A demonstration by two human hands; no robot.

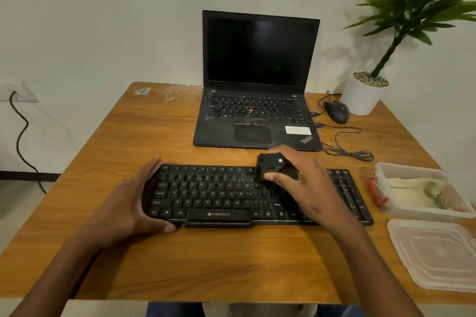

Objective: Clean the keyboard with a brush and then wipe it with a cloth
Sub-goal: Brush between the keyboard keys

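Two hands on the job. Your left hand [134, 198] cups the 9 o'clock end of the long black plastic keyboard [231, 195], fingers and thumb spread round its edge, likely to stop it sliding on the wooden table [103, 141]. Your right hand [304, 183] clamps the small black block-shaped brush [269, 166] against the upper keys. Pale cloth [412, 188] waits in the clear tub [401, 210] at 3 o'clock.

Black keyboard [219, 195] flat on desk; black brush [268, 166] on upper keys.
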